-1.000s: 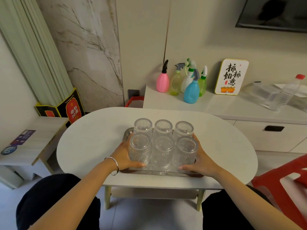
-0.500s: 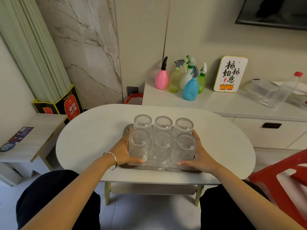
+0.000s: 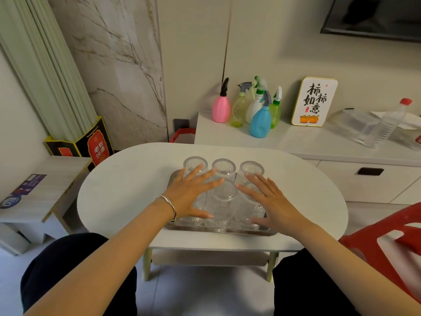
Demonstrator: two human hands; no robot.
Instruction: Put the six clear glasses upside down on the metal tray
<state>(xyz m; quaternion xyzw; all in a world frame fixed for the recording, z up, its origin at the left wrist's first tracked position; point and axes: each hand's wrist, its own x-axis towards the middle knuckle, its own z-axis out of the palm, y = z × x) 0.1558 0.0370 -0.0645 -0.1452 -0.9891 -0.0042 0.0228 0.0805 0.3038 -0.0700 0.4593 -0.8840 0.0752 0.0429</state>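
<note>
Several clear ribbed glasses (image 3: 223, 169) stand upside down in two rows on the metal tray (image 3: 218, 231), near the front of the white oval table (image 3: 127, 190). My left hand (image 3: 190, 192) hovers flat over the front left glass, fingers spread, holding nothing. My right hand (image 3: 268, 199) is spread the same way over the front right glass. The front middle glass (image 3: 222, 201) shows between the hands. The front outer glasses are partly hidden by my hands.
A white sideboard (image 3: 319, 144) behind the table carries several spray bottles (image 3: 260, 117), a sign and a water bottle (image 3: 387, 124). A red plastic chair (image 3: 391, 245) is at the right, a low wooden side table (image 3: 36, 197) at the left.
Both hands have let go of the sides of the glasses and tray, lifted, and now spread flat above the front row.
</note>
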